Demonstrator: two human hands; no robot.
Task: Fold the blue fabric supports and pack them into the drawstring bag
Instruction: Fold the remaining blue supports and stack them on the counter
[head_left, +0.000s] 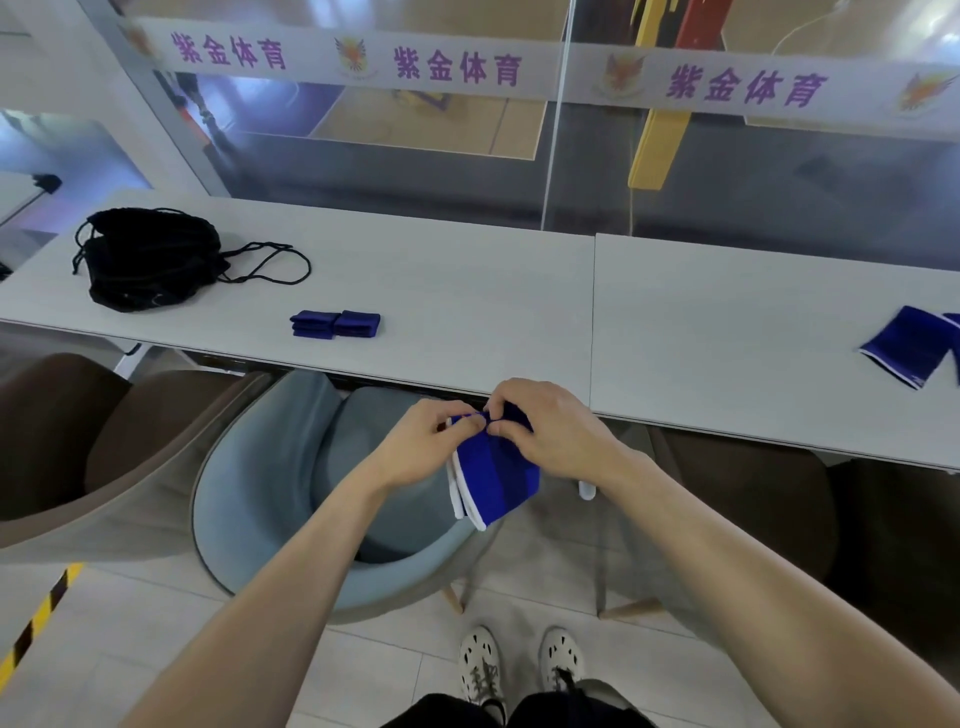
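Both hands work in the air just in front of the desk's (467, 291) near edge, above a grey-blue chair (280, 467). The left hand (423, 441) and right hand (553, 431) meet at the top edge of a blue fabric support (493, 475). The fingers (470, 423) of each hand are narrowed to a pinch on it, and its white-trimmed lower edges hang free. On the desk, two small stacks of folded supports (335, 324) sit side by side near the front edge, with bare surface all around them. The black drawstring bag (150, 260) lies well apart at the far left, its cords trailing rightward. Unfolded supports (904, 345) lie at the far right, cut off by the frame. A seam splits the desk between them.
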